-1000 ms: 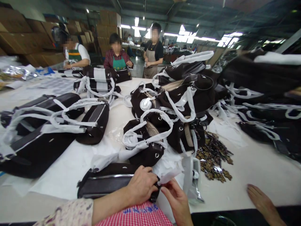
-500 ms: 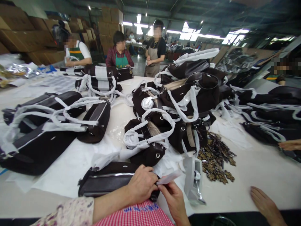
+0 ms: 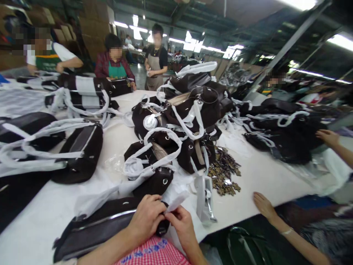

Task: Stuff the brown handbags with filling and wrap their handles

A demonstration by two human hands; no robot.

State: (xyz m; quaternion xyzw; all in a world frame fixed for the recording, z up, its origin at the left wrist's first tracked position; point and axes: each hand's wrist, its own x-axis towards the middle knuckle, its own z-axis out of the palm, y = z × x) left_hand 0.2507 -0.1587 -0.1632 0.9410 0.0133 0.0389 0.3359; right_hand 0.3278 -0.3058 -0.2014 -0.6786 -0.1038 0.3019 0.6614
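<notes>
A dark handbag point(image 3: 110, 218) with a silver zipper lies on its side at the table's front edge, against my checked apron. My left hand point(image 3: 148, 216) bends over its right end, fingers closed on it. Close beside it, my right hand point(image 3: 182, 223) pinches a thin white strip point(image 3: 178, 200), its loose end pointing up and right. The exact spot where both sets of fingertips meet is hidden. Just beyond stands another dark handbag point(image 3: 153, 181) with white-wrapped handles.
A heap of wrapped handbags point(image 3: 193, 106) fills the table's middle. Small bronze-coloured metal pieces point(image 3: 224, 171) lie right of it, near a tape dispenser point(image 3: 204, 200). A co-worker's hand point(image 3: 263, 204) rests at the right edge; other people stand across the table.
The view has turned to the right, so the table's contents sit further left and more of the right-hand co-worker shows. My hands keep nearly the same hold at the bag's end.
</notes>
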